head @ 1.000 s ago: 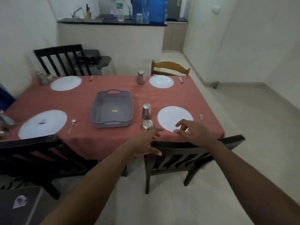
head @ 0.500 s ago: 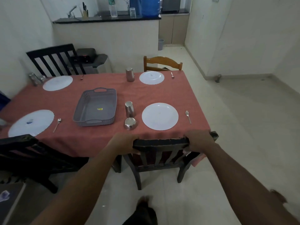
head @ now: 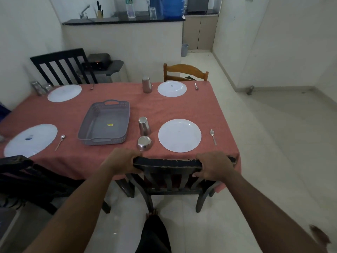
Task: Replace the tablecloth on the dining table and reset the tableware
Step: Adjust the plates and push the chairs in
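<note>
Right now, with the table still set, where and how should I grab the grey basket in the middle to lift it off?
Take the grey plastic basket by its two end handles: the cut-out loop at the far end and the slot in the near rim. It lies lengthwise away from you, so come from above with one hand at each end. It looks empty apart from a small sticker, so it should lift easily and level.

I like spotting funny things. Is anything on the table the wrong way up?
Yes. The steel cups stand upside down, and the small steel bowl by the near plate is upside down too. Nothing looks spilled.
</note>
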